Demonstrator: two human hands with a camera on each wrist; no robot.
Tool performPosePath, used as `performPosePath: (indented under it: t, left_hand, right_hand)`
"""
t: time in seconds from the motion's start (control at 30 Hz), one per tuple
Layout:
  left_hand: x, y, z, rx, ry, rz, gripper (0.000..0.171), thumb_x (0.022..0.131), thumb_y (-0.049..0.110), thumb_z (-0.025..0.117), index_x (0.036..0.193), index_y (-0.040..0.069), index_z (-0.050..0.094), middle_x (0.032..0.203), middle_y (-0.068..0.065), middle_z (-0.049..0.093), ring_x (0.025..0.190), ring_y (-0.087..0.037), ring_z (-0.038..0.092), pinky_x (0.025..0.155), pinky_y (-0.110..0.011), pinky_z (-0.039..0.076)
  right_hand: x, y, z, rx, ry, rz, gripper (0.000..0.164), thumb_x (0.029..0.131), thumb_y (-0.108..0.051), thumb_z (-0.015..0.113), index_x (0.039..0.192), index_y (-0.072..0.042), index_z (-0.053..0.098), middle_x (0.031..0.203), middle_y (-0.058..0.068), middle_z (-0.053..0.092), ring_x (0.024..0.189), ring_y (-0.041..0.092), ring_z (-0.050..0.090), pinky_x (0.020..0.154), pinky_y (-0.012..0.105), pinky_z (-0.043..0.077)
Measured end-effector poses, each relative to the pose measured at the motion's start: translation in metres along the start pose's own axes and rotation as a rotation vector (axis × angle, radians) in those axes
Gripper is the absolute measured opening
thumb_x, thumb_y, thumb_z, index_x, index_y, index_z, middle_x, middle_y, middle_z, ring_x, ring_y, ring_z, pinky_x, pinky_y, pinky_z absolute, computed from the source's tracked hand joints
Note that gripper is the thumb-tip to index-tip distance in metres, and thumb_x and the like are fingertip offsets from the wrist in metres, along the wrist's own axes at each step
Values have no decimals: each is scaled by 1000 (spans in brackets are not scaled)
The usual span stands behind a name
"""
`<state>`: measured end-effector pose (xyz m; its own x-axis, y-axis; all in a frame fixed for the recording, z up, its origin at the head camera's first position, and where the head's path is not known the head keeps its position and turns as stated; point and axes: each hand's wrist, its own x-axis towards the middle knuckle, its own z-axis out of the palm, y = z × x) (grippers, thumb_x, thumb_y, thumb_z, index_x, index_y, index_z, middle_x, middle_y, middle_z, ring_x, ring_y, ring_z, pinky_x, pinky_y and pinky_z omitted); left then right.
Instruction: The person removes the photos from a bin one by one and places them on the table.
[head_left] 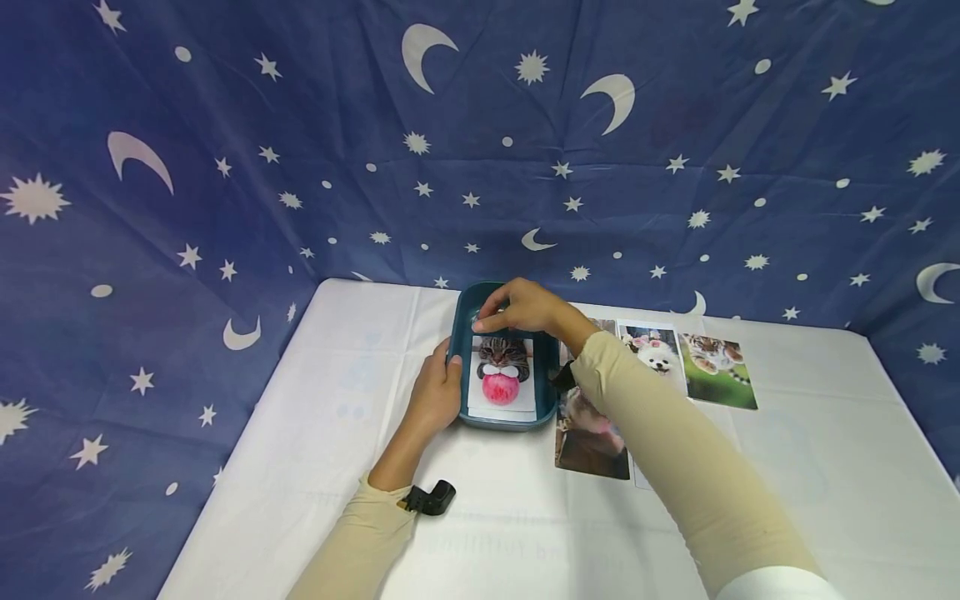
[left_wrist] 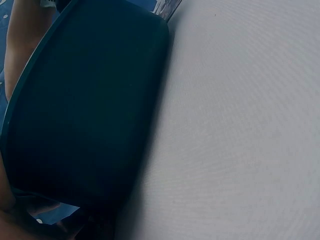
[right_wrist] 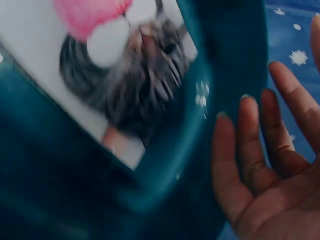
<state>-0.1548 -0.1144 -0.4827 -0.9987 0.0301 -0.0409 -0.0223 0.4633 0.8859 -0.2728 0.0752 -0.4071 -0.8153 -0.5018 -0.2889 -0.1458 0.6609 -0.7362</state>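
A teal plastic box point(head_left: 548, 358) stands on the white table with a stack of picture cards in it. On top lies a cat photo card point(head_left: 504, 360), showing a tabby with a pink ball. My left hand point(head_left: 437, 387) grips the box's left wall, thumb at the rim; in the left wrist view the outer wall hides most of that hand. Over the far end of the box is my right hand point(head_left: 523, 307), beyond the card's edge. The right wrist view shows its fingers point(right_wrist: 248, 135) spread and relaxed, with nothing in them.
Right of the box lie more picture cards on the table: a white dog card point(head_left: 654, 352), a tiger card point(head_left: 717, 367) and a brownish card point(head_left: 592, 446), partly under my right forearm. A blue curtain point(head_left: 480, 100) with moons and stars hangs behind the table.
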Motion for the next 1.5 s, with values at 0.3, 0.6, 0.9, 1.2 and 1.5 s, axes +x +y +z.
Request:
performPosePath:
  t: [0.3, 0.6, 0.9, 1.2, 1.5]
  left_hand:
    - [0, 1, -1, -2, -8, -1, 49, 111, 23, 39, 157, 6, 36, 144, -26, 52, 140, -39, 47, 115, -59, 36]
    - [2, -1, 1, 0, -13, -5, 50, 111, 23, 39, 157, 5, 35, 143, -26, 52, 138, -39, 49, 115, -58, 37]
    - [1, 0, -1, 8, -8, 16, 49, 111, 21, 39, 157, 5, 36, 146, -25, 52, 140, -38, 48, 115, -58, 37]
    - [0, 1, -1, 34, -8, 2, 50, 111, 23, 38, 157, 5, 36, 145, -26, 52, 140, -39, 47, 115, -58, 37]
    - [-1, 1, -2, 23, -11, 18, 48, 111, 21, 39, 156, 5, 37, 144, -27, 52, 140, -40, 47, 115, -59, 36]
  right_hand:
    - [15, 6, 28, -151, -12, 93, 52, 85, -43, 82, 124, -10, 73, 125, 6, 72, 118, 25, 65, 105, 43, 51]
    - [12, 9, 33, -231, 10, 111, 29, 87, -35, 81, 107, -13, 81, 111, 4, 78, 110, 25, 68, 100, 41, 54]
    - [6, 1, 32, -209, -52, 69, 16, 88, -26, 80, 102, -19, 83, 101, -4, 80, 105, 17, 69, 99, 39, 53]
    - [-5, -3, 24, -209, -212, 18, 39, 91, -9, 73, 128, -23, 74, 125, 5, 70, 111, 20, 61, 100, 39, 52]
    - [-21, -12, 21, -396, -190, -112, 53, 92, -9, 73, 140, -28, 65, 142, 7, 62, 129, 25, 56, 110, 45, 45]
